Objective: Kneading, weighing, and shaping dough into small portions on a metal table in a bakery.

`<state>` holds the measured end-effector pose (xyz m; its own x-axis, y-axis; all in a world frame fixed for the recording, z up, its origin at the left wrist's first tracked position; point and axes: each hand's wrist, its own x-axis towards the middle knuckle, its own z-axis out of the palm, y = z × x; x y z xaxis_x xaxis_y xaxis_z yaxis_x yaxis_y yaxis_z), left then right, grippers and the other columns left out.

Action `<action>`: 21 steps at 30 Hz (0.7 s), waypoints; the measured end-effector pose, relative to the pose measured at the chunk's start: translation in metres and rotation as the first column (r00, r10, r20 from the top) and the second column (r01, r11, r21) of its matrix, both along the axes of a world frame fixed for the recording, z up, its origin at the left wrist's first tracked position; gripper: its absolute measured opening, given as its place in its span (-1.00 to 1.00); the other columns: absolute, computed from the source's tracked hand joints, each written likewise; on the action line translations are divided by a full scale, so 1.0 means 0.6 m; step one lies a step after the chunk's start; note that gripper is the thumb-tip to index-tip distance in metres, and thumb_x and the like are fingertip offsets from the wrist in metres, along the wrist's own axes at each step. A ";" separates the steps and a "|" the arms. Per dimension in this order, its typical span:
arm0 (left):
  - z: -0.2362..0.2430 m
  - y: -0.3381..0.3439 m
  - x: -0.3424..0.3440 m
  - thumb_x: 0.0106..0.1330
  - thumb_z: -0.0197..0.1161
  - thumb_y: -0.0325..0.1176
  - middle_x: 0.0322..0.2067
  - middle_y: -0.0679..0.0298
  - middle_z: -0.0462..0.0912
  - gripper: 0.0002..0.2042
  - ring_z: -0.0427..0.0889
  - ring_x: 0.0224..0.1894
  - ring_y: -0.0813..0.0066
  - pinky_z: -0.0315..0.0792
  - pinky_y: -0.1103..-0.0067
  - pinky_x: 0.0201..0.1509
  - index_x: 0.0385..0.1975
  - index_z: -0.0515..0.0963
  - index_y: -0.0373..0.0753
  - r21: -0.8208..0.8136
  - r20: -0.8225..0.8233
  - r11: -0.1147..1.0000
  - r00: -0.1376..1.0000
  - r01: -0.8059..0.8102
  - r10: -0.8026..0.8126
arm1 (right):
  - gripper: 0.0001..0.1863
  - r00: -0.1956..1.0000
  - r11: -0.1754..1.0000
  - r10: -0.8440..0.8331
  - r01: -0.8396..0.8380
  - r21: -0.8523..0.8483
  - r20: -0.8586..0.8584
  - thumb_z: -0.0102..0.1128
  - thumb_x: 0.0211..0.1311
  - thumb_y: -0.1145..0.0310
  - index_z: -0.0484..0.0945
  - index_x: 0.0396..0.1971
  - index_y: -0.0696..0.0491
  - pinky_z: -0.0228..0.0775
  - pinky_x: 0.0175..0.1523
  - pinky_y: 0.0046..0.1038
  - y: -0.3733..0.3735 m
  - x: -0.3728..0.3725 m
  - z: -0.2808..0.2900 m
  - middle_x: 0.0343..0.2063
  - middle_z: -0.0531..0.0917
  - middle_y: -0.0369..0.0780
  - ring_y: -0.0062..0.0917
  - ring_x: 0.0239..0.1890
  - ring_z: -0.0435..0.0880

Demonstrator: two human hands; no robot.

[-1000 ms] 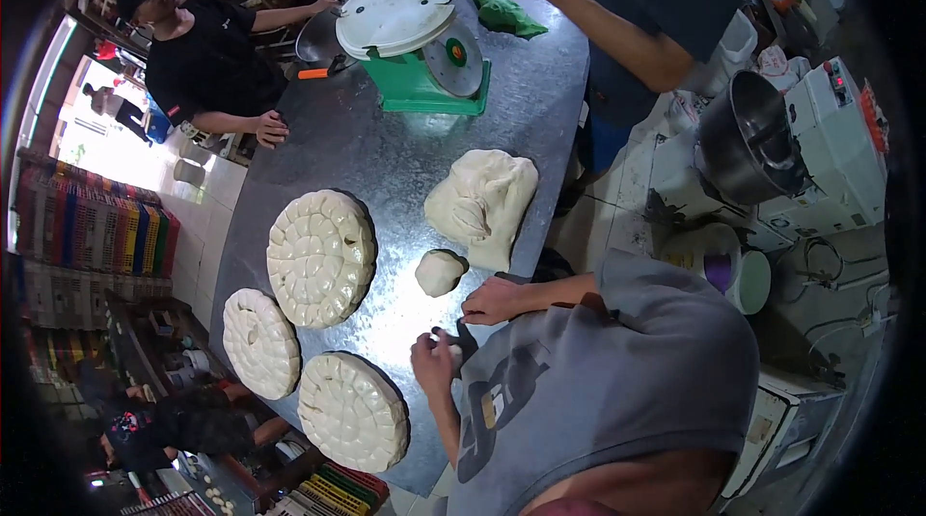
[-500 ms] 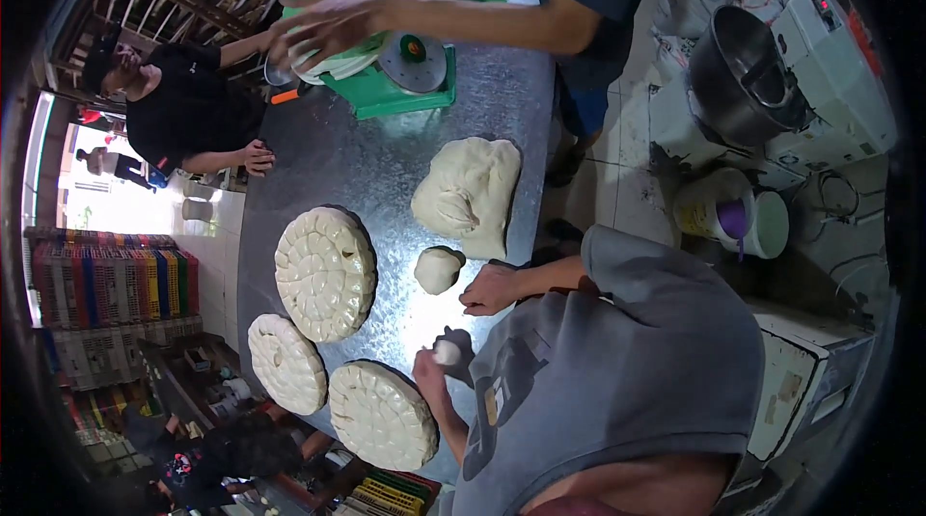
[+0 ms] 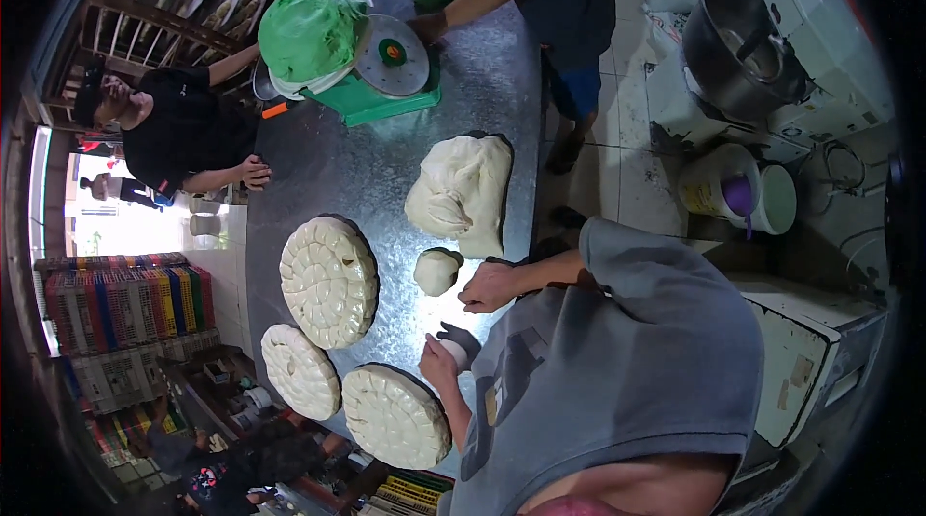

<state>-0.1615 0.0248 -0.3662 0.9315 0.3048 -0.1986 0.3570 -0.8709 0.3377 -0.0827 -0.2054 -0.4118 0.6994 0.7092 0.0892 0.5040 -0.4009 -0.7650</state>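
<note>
My left hand [image 3: 441, 363] is curled round a small piece of dough [image 3: 455, 354] at the table's near edge, and its fingers partly cover it. Just beyond, my right hand [image 3: 489, 286] rests on the metal table with its fingers folded in; whatever is under them is hidden. A round dough ball [image 3: 436, 272] lies close to its fingertips without touching. Past that ball sits a large, lumpy mass of dough [image 3: 461, 190]. Several thick dough discs, scored into segments, lie to the left, one of them a large disc [image 3: 328, 283].
A green scale [image 3: 391, 103] bears a container with a green plastic bag [image 3: 311, 29]. One co-worker's hand [image 3: 429, 28] is beside the scale; another person's hand [image 3: 254, 173] rests on the far edge. A mixing bowl [image 3: 738, 51] and a bucket [image 3: 709, 190] stand on the right.
My left hand has closed further over the small dough piece. My right hand is nearly still. The co-worker's arm has drawn back from over the green bag to beside the scale.
</note>
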 end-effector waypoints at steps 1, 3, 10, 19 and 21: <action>-0.001 -0.012 -0.007 0.45 -0.24 0.06 -0.35 -0.21 0.63 -0.39 0.60 -0.24 -0.24 0.42 0.09 -0.10 -0.29 0.64 -0.39 0.012 -0.080 1.000 0.997 0.015 -0.014 | -0.73 0.999 1.000 -0.016 0.016 0.023 0.028 0.11 0.20 0.12 0.48 -0.51 0.02 0.35 -0.43 -0.13 0.000 0.001 -0.001 -0.62 0.59 -0.17 -0.17 -0.51 0.61; 0.001 -0.023 -0.015 0.43 -0.20 0.04 -0.39 -0.20 0.64 -0.41 0.62 -0.27 -0.21 0.45 0.14 -0.10 -0.32 0.66 -0.37 0.034 -0.227 0.999 0.974 0.006 0.002 | -0.71 1.000 1.000 0.003 -0.002 -0.019 0.020 0.10 0.24 0.10 0.46 -0.50 0.01 0.37 -0.45 -0.16 0.001 0.002 -0.003 -0.63 0.56 -0.20 -0.22 -0.54 0.61; 0.016 0.039 -0.025 0.46 -0.05 -0.11 -0.36 0.09 0.59 -0.56 0.61 -0.32 0.27 0.51 0.42 -0.21 -0.19 0.52 -0.47 -0.648 -0.187 0.579 0.840 -0.495 0.510 | -0.72 0.999 1.000 -0.028 0.028 0.002 0.047 0.09 0.20 0.11 0.47 -0.51 0.02 0.36 -0.41 -0.11 0.003 0.000 -0.014 -0.61 0.59 -0.16 -0.17 -0.50 0.61; -0.026 0.067 -0.019 0.41 0.11 -0.03 -0.34 0.00 0.61 -0.56 0.52 -0.45 0.28 0.38 0.36 -0.39 -0.24 0.53 -0.42 0.144 0.192 0.970 0.967 -0.197 0.168 | -0.72 1.000 0.999 -0.022 0.022 0.028 0.014 0.10 0.19 0.11 0.50 -0.49 0.02 0.36 -0.38 -0.09 0.002 0.004 -0.006 -0.61 0.59 -0.16 -0.16 -0.49 0.62; -0.018 0.071 0.009 0.36 0.16 -0.01 -0.36 -0.02 0.61 -0.51 0.54 -0.43 0.22 0.41 0.38 -0.35 -0.25 0.52 -0.48 0.134 0.598 0.944 0.784 -0.301 0.165 | -0.72 1.000 0.999 -0.029 0.028 0.017 0.006 0.10 0.19 0.12 0.50 -0.50 0.04 0.36 -0.38 -0.08 0.000 0.006 0.000 -0.60 0.60 -0.15 -0.16 -0.48 0.62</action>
<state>-0.1563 0.0676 -0.3772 0.7464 0.4984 0.4409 0.3592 -0.8596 0.3635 -0.0789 -0.2055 -0.4117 0.7187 0.6873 0.1055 0.4977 -0.4024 -0.7684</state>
